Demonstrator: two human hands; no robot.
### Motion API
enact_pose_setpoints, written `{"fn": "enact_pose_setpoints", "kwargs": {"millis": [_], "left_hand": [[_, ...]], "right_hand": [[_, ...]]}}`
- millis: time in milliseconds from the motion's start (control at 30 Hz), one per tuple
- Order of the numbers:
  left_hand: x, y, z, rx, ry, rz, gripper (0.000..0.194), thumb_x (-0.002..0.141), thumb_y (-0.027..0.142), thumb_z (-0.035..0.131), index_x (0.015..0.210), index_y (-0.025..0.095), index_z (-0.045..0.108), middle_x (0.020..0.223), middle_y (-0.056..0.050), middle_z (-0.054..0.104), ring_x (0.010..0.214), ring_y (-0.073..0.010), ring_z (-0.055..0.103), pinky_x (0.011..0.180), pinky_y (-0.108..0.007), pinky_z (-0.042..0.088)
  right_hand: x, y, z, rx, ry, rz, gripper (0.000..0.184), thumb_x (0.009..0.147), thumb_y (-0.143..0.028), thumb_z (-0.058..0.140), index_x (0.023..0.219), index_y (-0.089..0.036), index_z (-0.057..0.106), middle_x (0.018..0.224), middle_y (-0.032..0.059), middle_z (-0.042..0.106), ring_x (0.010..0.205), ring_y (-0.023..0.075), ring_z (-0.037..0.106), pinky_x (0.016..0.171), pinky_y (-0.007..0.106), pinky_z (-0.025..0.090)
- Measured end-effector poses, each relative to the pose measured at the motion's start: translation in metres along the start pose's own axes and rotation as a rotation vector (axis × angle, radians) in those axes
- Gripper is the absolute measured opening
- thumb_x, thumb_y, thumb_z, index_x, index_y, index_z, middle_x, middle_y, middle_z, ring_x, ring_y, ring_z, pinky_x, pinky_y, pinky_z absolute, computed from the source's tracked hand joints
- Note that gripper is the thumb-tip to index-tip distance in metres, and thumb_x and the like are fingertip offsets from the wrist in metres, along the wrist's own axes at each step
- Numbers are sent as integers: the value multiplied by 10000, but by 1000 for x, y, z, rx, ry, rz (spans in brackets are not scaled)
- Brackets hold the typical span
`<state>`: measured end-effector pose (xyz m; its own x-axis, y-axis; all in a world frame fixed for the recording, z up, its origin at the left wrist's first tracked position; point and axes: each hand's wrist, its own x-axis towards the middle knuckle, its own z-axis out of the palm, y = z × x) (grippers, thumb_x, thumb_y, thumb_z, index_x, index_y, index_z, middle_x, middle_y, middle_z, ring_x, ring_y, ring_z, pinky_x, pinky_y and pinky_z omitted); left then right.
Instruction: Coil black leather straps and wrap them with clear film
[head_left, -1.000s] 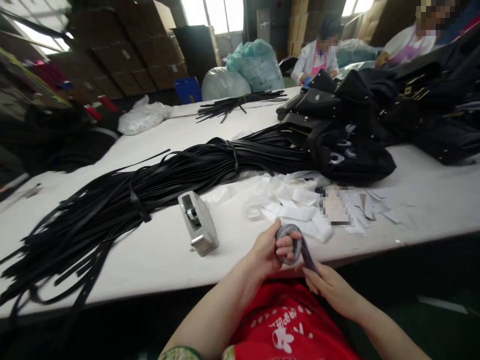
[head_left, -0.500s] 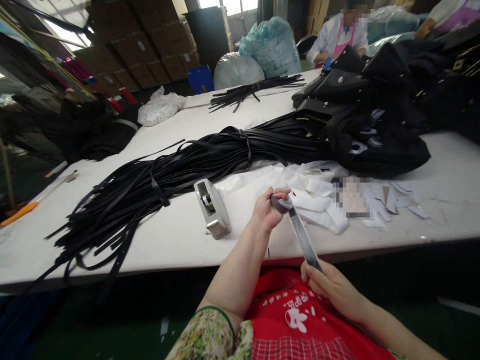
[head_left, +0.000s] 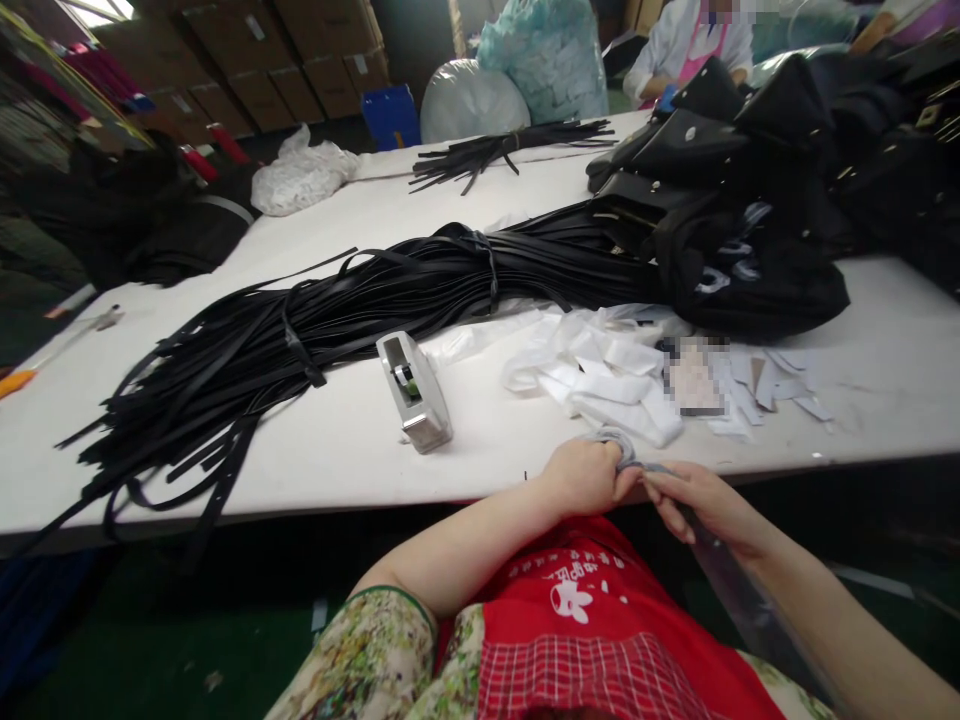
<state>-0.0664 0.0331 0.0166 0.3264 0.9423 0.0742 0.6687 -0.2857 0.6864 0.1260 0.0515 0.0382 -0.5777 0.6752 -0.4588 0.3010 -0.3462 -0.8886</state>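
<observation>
My left hand (head_left: 586,478) is closed around a small coil of grey strip (head_left: 621,445) at the table's front edge. The strip looks flat and shiny, but its exact kind is unclear. Close beside it, my right hand (head_left: 709,502) pinches the same strip, and a loose length hangs below that hand, blurred, towards my lap. Just beyond my hands, crumpled white strips (head_left: 607,370) lie in a heap. A grey tape dispenser (head_left: 415,392) stands to the left of my left hand.
A long bundle of black straps (head_left: 390,290) stretches across the white table (head_left: 495,425). Black bags (head_left: 750,240) are piled at the right, and a smaller strap bundle (head_left: 510,150) lies farther back. Across the table is a co-worker in a pink apron (head_left: 694,55).
My hands have come together at the table edge, my left moving down and right, my right moving up. The strip stretched between them now hangs below my right hand. The view has shifted slightly.
</observation>
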Motion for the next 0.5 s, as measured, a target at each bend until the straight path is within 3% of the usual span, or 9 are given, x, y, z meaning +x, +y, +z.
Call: {"fn": "enact_pose_setpoints", "kwargs": {"millis": [67, 133, 200, 267, 333, 400, 500], "left_hand": [[-3, -2, -8, 82, -117, -23, 438, 944, 506, 424, 669, 202, 580, 591, -55, 523, 591, -230, 545, 662, -356, 461], [-5, -3, -20, 78, -283, -79, 488, 938, 523, 428, 622, 191, 596, 555, -51, 531, 567, -211, 541, 643, -334, 448], [-7, -4, -33, -23, -480, -169, 517, 933, 542, 431, 633, 170, 628, 548, -39, 544, 551, -182, 531, 637, -313, 442], [-10, -4, -47, -259, -669, -283, 577, 929, 605, 405, 686, 148, 658, 528, -12, 530, 513, -145, 511, 604, -282, 438], [-12, -4, -58, -573, -780, -376, 649, 905, 691, 382, 733, 136, 671, 464, 30, 464, 431, -104, 445, 536, -249, 423], [-15, -5, -64, -837, -794, -425, 704, 862, 762, 385, 754, 131, 678, 394, 65, 383, 352, -78, 354, 459, -226, 390], [-16, -8, -67, -1066, -700, -463, 706, 856, 754, 421, 740, 112, 691, 333, 76, 334, 292, -66, 265, 381, -212, 344]], "right_hand": [[-2, 2, -10, -422, -21, -57, 400, 917, -560, 533, 784, -194, 620, 643, 41, 654, 561, 185, 593, 543, 299, 441], [-5, 4, -16, -804, 15, -170, 345, 934, -498, 538, 878, -194, 690, 844, 83, 717, 772, 247, 653, 702, 355, 480], [-10, 6, -16, -1013, 54, -252, 298, 948, -440, 536, 991, -203, 711, 971, 97, 726, 883, 276, 658, 801, 391, 481], [-13, 9, -11, -1070, 61, -294, 283, 969, -390, 504, 1067, -208, 696, 1044, 102, 721, 934, 278, 663, 844, 399, 483], [-14, 9, -6, -1071, 77, -297, 288, 993, -371, 454, 1049, -207, 685, 1024, 96, 719, 920, 268, 664, 829, 390, 488], [-12, 7, 0, -1046, 135, -279, 298, 1004, -371, 423, 992, -202, 668, 969, 88, 709, 886, 261, 655, 802, 382, 485], [-6, -1, 7, -919, 247, -291, 290, 1002, -391, 426, 980, -196, 640, 959, 84, 684, 895, 252, 628, 813, 376, 471]]}}
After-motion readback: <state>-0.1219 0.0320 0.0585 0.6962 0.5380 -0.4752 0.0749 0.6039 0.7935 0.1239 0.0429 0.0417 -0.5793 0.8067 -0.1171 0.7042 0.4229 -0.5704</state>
